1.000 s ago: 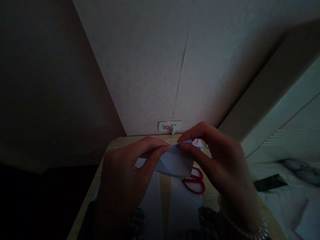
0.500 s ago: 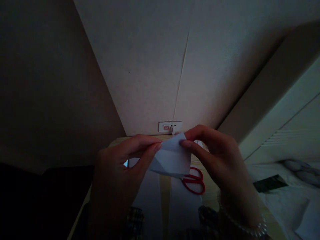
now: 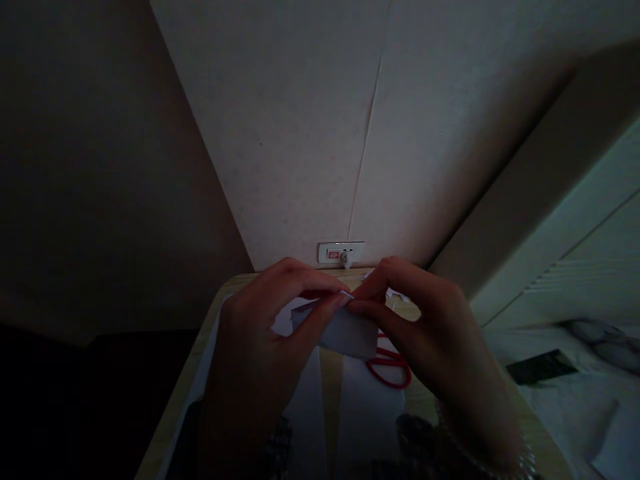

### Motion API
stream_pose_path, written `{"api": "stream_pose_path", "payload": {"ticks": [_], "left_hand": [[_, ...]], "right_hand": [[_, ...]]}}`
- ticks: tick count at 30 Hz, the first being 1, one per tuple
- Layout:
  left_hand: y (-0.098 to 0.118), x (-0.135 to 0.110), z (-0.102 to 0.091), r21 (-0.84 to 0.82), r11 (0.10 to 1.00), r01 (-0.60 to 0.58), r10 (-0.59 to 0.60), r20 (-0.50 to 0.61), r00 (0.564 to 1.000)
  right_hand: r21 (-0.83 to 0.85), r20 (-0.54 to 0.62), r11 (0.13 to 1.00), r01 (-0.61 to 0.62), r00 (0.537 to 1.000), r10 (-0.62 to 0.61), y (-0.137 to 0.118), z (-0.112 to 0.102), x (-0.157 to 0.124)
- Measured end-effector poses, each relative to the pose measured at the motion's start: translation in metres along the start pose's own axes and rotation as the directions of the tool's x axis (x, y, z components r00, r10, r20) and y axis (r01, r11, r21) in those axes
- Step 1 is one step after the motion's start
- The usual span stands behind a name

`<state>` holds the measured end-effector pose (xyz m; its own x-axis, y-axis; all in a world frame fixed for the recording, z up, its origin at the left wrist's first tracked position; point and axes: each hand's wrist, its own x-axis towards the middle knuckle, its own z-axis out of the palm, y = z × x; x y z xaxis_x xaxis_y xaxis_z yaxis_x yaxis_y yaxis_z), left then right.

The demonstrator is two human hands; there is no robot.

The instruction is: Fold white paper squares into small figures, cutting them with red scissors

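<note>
A small piece of white paper (image 3: 350,333) hangs between my two hands above the table. My left hand (image 3: 273,320) pinches its upper edge between thumb and index finger. At the same edge, my right hand (image 3: 417,310) pinches it too, its fingertips almost meeting those of the left. Part of the paper is covered by my left thumb. Just behind and below the paper lie scissors with red handles (image 3: 391,380); their blades are hidden.
White sheets (image 3: 373,407) lie on the wooden table (image 3: 331,387) beneath my hands. Paper scraps (image 3: 399,295) are near the back edge. A wall socket (image 3: 341,253) with a plug sits behind. A dark flat object (image 3: 541,367) rests on white cloth at right.
My left hand has moved right along the paper's upper edge, and the two hands' fingertips have come together. The paper has tilted and shows less of its face.
</note>
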<state>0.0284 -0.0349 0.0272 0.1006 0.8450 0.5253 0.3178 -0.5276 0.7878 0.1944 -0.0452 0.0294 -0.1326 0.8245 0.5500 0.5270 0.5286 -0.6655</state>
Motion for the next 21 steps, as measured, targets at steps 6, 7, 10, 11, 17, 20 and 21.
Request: {"api": "stream_pose_path", "payload": {"ticks": [6,7,10,11,17,20,21], "left_hand": [[0.003,-0.002,-0.002,0.006,0.997,0.081,-0.080,-0.118,0.990],[0.002,-0.002,-0.002,0.003,0.995,0.098,-0.096,-0.129,0.987],[-0.003,-0.001,-0.004,-0.047,0.988,0.144,-0.148,-0.102,0.984],[-0.005,0.000,-0.004,-0.061,0.986,0.158,-0.162,-0.079,0.984],[-0.013,0.002,-0.005,-0.072,0.975,0.209,-0.210,-0.008,0.978],[-0.017,0.002,-0.006,-0.145,0.966,0.213,-0.218,-0.016,0.976],[-0.018,0.002,-0.006,-0.162,0.963,0.215,-0.221,-0.019,0.975]], "right_hand": [[0.002,-0.020,1.000,-0.011,1.000,0.011,0.004,-0.001,-0.001],[0.011,-0.028,1.000,-0.028,0.999,0.028,0.006,-0.001,-0.001],[0.023,-0.073,0.997,-0.070,0.995,0.072,0.009,-0.003,-0.002],[0.020,-0.077,0.996,-0.083,0.994,0.084,0.010,-0.003,-0.002],[0.027,-0.061,0.991,-0.131,0.989,0.132,0.013,-0.001,-0.003],[0.036,-0.047,0.987,-0.159,0.986,0.160,0.015,0.000,-0.003],[0.037,-0.043,0.985,-0.170,0.984,0.172,0.016,0.000,-0.004]]}}
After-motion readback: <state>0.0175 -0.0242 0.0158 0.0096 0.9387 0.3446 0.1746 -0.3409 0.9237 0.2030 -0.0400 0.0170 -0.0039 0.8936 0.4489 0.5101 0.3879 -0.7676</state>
